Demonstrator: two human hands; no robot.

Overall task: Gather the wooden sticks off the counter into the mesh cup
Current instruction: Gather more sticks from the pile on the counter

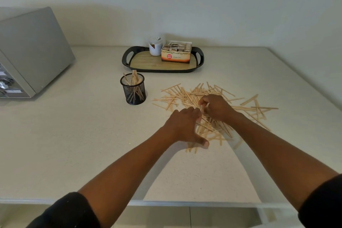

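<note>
While both hands cover the wooden sticks (187, 96), left hand (182, 124) grasp unclear, right hand (215, 107) curled pinching sticks, mesh cup (133, 89) part-filled.

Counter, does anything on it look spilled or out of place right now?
Yes. A heap of wooden sticks lies scattered on the counter, crisscrossed, right of the mesh cup, which holds only some. Both hands, left and right, are in the pile. The tray behind looks tidy.

Soft dim light, wide-angle edge distortion
</note>
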